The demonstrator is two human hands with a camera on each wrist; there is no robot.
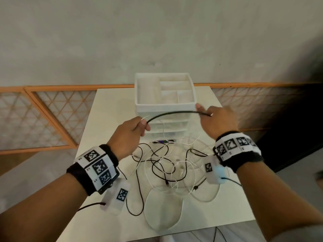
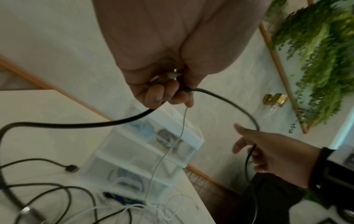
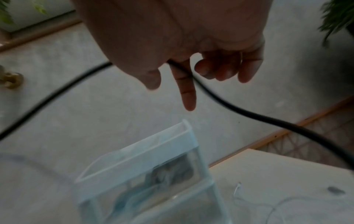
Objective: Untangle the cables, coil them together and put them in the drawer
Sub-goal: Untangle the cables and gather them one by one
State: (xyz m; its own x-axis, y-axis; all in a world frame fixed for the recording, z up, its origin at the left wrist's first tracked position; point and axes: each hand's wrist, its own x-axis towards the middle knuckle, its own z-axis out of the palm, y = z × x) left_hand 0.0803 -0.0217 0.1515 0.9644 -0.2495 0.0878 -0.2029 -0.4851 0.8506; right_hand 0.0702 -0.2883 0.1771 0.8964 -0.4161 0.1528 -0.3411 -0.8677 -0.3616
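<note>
A black cable (image 1: 174, 112) is stretched in the air between my two hands, in front of the white drawer unit (image 1: 139, 103). My left hand (image 1: 142, 127) grips one part of it in a fist, together with a thin white cable (image 2: 182, 128) that hangs down to the table. My right hand (image 1: 203, 113) holds the black cable (image 3: 229, 104) between thumb and fingers, its index finger pointing out. A tangle of black and white cables (image 1: 162, 165) lies on the table under my hands. The drawers (image 2: 153, 145) look closed.
The white table (image 1: 108, 110) stands against a pale wall with an orange lattice rail. A small dark gadget (image 1: 164, 141) lies at the foot of the drawer unit. The unit's top tray has open compartments. Green foliage (image 2: 316, 60) hangs on the wall.
</note>
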